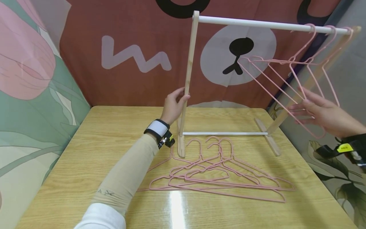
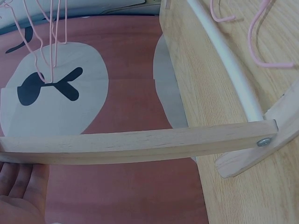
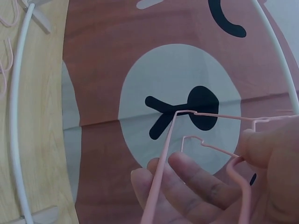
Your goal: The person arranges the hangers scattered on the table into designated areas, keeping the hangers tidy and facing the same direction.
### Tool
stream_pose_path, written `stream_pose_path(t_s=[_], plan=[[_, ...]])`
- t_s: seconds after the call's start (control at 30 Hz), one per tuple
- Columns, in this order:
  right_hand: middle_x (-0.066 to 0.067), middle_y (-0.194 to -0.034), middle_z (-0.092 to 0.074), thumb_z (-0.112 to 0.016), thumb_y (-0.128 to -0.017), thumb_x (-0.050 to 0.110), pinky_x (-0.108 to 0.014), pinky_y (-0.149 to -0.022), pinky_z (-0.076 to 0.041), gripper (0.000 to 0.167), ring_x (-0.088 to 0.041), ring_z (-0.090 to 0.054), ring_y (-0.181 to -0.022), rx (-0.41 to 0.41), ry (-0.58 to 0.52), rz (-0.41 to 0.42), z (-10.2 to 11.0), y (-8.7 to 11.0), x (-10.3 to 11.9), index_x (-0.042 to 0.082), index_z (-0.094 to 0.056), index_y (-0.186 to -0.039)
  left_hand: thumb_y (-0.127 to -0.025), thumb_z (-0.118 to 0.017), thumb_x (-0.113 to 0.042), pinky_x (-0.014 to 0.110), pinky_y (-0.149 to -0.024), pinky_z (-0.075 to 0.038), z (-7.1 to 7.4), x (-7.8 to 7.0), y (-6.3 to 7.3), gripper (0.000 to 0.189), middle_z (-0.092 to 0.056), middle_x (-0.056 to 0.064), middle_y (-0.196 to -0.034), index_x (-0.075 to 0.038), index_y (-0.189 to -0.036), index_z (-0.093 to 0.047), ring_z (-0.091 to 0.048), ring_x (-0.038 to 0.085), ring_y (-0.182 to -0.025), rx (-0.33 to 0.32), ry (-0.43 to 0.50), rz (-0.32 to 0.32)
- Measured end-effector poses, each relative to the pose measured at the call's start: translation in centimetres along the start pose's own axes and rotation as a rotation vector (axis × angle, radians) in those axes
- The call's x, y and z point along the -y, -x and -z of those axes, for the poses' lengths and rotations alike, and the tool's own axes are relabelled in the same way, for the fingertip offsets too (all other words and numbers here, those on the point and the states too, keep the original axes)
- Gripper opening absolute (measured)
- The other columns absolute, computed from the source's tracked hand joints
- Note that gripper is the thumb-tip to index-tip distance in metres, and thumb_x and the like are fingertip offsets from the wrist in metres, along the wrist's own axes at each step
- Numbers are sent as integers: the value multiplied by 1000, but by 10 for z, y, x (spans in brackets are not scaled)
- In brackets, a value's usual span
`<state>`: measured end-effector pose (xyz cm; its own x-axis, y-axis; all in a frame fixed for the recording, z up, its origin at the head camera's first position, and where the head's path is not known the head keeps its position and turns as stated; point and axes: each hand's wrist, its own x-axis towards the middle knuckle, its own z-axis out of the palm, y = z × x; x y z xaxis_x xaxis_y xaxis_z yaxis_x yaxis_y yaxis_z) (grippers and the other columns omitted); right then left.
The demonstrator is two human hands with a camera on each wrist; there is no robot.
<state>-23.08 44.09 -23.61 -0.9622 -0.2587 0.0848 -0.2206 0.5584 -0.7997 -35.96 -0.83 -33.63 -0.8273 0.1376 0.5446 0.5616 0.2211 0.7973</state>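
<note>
My left hand (image 1: 172,106) grips the left wooden upright (image 1: 190,63) of a small clothes rack, thumb on the near side. In the left wrist view its fingers (image 2: 21,184) lie against that wooden bar. Three pink hangers (image 1: 294,60) hang by their hooks near the right end of the white top rail (image 1: 251,24). My right hand (image 1: 326,111) is among their lower parts, with its fingers extended and touching the wire. The right wrist view shows pink hanger wire (image 3: 161,172) passing across these fingers.
Several pink hangers (image 1: 226,183) lie overlapping on the wooden table (image 1: 71,178), in front of the rack. The rack's lower white bar (image 1: 226,134) joins its two wooden feet (image 1: 270,140). A printed cloth (image 1: 128,82) hangs behind the table.
</note>
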Motion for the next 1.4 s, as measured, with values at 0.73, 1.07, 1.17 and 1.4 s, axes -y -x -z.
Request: stream_pose_path(t_s=[0.73,1.07,1.17,1.4], plan=[[26,-114,-63,-25,-114,23,-16,-75,-54,59,11,-60,-103,-18,129,-58,-3,2,4,24,5,-165,-103,-63,-18,39,-84,-57,0,2,-1,36,-72,14,-113,-3,-135,-65,-69,25,-100,-1,10,-8],[23,-114,-66,-24,-113,22,-20,-74,-57,59,6,-64,-103,-8,76,-46,-2,4,0,20,5,-165,-103,-62,-18,39,-85,-57,0,1,0,37,-72,15,-114,-2,-136,-64,-69,26,-102,-3,7,-5],[24,-116,-65,-22,-114,24,-20,-74,-56,57,7,-63,-104,-2,88,-42,-1,4,-2,17,3,-165,-103,-62,-18,39,-86,-57,-1,1,0,37,-72,15,-114,-2,-136,-64,-69,26,-102,-2,4,-8],[36,-120,-54,-5,-112,41,-27,-74,-54,62,4,-65,-100,59,228,-146,-4,7,-8,8,-1,-164,-103,-62,-16,40,-87,-57,-1,2,-1,36,-72,16,-115,-1,-136,-63,-69,29,-104,-7,9,-6]])
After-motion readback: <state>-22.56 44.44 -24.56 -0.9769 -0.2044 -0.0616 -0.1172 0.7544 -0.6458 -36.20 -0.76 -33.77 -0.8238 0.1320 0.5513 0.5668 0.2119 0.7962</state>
